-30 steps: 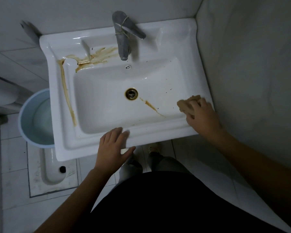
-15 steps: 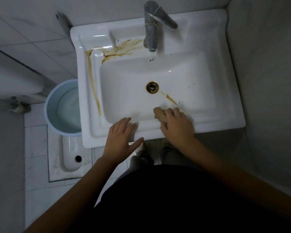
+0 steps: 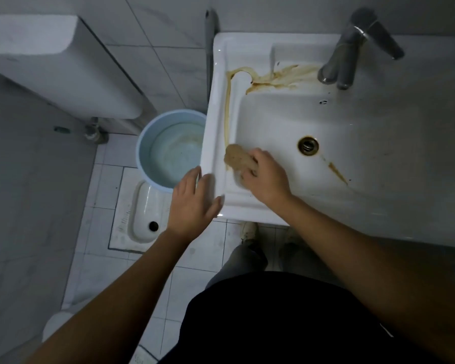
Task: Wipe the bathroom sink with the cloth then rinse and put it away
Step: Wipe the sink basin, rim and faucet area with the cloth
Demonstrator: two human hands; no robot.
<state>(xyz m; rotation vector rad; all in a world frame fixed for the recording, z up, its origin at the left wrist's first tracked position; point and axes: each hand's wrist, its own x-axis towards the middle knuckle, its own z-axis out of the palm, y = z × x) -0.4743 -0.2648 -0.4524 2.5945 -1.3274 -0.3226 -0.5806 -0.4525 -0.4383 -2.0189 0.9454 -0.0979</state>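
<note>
A white rectangular sink [image 3: 394,206] fills the right of the view, with a brass drain [image 3: 308,145] in the basin. Brown stains run along its left rim [image 3: 227,111], spread by the tap base [image 3: 279,77], and streak below the drain [image 3: 336,172]. My right hand [image 3: 267,179] presses a tan cloth [image 3: 238,158] onto the sink's front-left rim, at the lower end of the left stain. My left hand [image 3: 193,203] rests flat with fingers apart on the sink's front-left corner, holding nothing.
A grey metal tap [image 3: 352,48] stands at the back of the sink. A light blue bucket [image 3: 168,148] sits on the floor left of the sink, beside a squat toilet pan [image 3: 145,214]. A white cistern [image 3: 58,64] hangs on the left wall. My shoes [image 3: 248,229] are under the sink.
My right hand has carried the cloth leftward along the front rim, from the right corner to the front-left corner. My left hand slid left to the sink's corner. The view has swung left.
</note>
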